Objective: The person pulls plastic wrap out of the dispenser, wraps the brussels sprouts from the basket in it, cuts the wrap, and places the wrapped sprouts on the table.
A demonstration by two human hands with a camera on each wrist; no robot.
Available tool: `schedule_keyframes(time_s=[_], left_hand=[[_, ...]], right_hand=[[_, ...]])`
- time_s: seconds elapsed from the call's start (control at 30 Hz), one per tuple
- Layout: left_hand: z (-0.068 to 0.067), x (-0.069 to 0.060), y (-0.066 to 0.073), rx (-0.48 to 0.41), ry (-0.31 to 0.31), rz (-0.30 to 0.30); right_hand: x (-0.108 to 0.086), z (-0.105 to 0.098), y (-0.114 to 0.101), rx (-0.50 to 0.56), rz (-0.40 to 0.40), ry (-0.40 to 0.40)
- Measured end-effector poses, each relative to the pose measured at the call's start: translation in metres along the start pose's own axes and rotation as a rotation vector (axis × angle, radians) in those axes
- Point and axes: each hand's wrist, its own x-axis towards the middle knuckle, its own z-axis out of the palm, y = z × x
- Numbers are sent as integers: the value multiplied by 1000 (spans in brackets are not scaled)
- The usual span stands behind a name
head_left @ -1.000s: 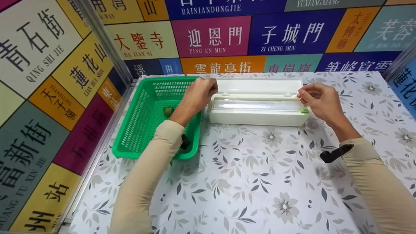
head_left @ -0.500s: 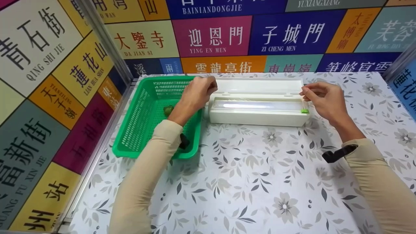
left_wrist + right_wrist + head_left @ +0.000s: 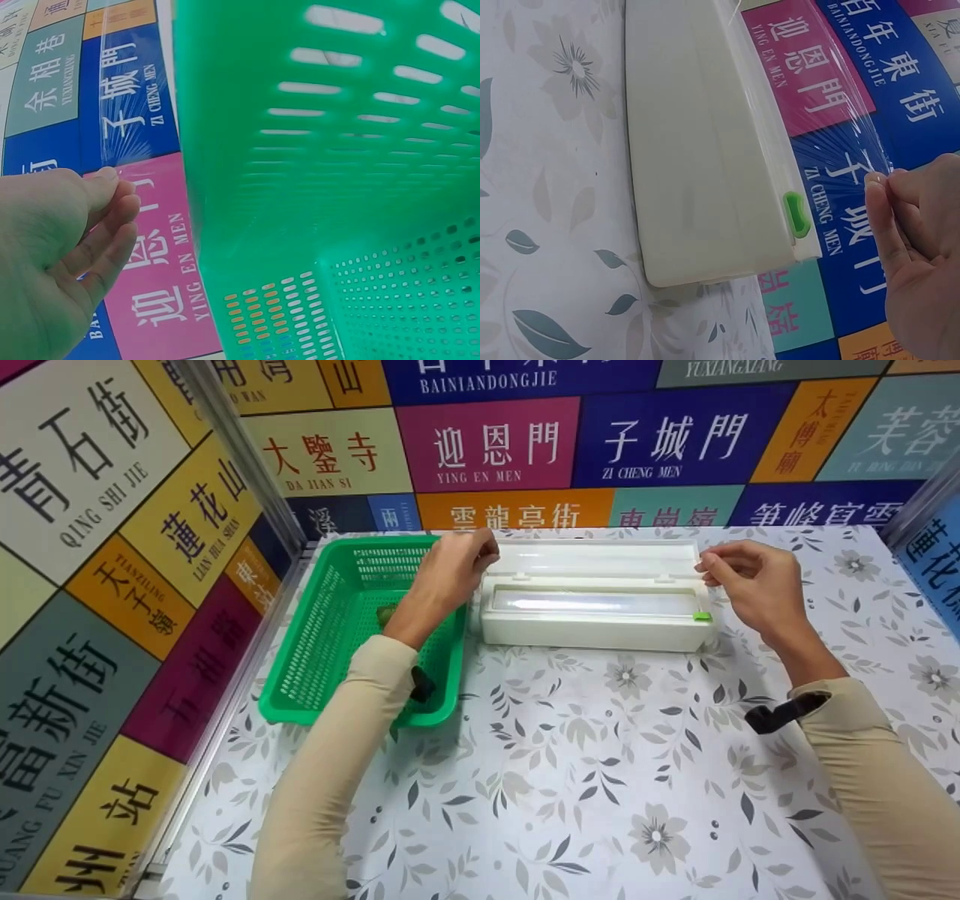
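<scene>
A white cling film dispenser [image 3: 592,636] stands at the table's back, its lid [image 3: 600,561] tipped back and a clear roll visible inside. A green slide cutter [image 3: 702,617] sits at its right end. My left hand [image 3: 446,577] pinches one corner of the cling film between thumb and fingers, above the dispenser's left end. At the right end, my right hand [image 3: 761,585] pinches the other corner. In the right wrist view the transparent cling film [image 3: 859,105] stretches up from the dispenser, creased towards the fingertips. The left wrist view shows similar creases fanning from the left thumb.
A green plastic basket [image 3: 296,660] stands left of the dispenser, under my left forearm. Inside lies a green vegetable [image 3: 385,615], partly hidden by the wrist. Printed sign panels [image 3: 487,442] wall the back and left. A floral cloth [image 3: 570,780] covers the table.
Both hands have risen slightly, and the right hand has shifted a little to the right, away from the dispenser. Both keep their pinch on the film. Basket and dispenser stay put.
</scene>
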Motion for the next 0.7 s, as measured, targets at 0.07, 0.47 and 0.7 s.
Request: schedule_keyframes(time_s=[0.07,0.47,0.7], left_hand=[[-1,0,0,-1,7,0],[-8,0,1,-10,32,32],[-11,-2,1,-20,71,69]], right_hand=[[0,-1,-1,14,3,4],[0,-1,-10,120,11,27],[-1,-3,-14,71,-22,60]])
